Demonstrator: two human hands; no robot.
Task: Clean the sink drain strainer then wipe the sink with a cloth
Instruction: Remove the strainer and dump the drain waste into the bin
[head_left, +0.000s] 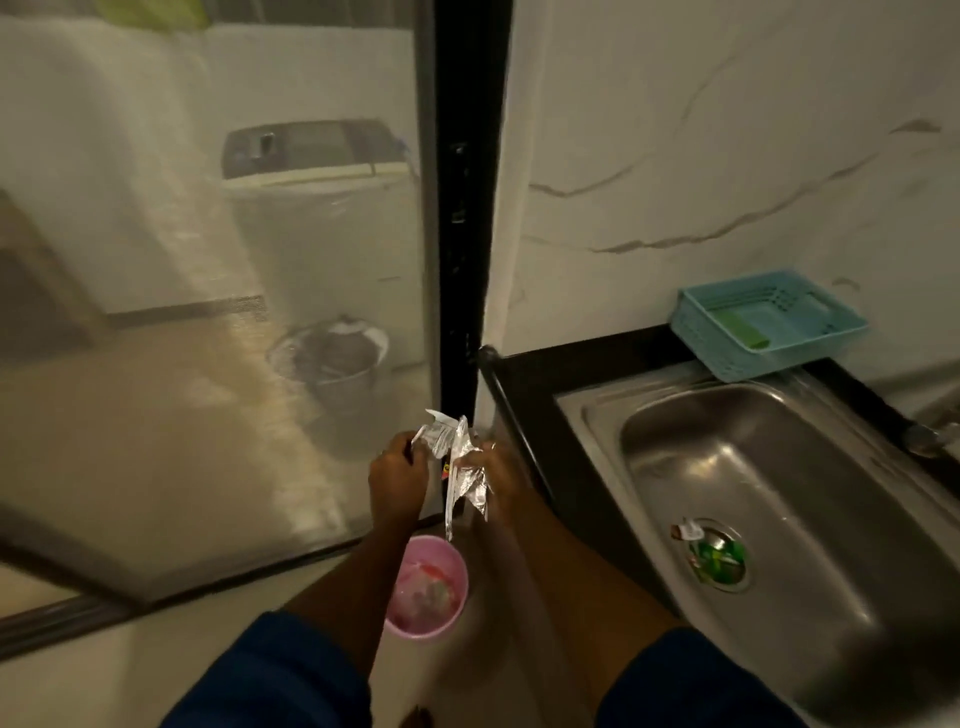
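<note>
Frosted glass door (208, 312) is filling the left side, with a white top-loading washing machine (311, 208) and a grey metal bucket (332, 374) showing dimly behind it. Just right of the door, the left hand (397, 478) is curling its fingers around the upper corner of a crumpled silver foil wrapper (457, 467). The right hand (501, 483) is gripping the wrapper's other side. The wrapper's long axis is running nearly upright, and its narrow tail is pointing down toward the round pink plastic bin (457, 561) standing on the floor below the hands.

Further right, the rectangular stainless steel sink (779, 467) is lying in a black counter, its length running from the far wall toward the viewer. The round metal drain strainer (717, 556) is sitting flat in the drain, facing up, holding what seems to be green scraps, with a small torn white wrapper scrap (685, 531) resting on its left rim. A light blue slotted plastic basket (727, 358) is standing at the sink's far end.
</note>
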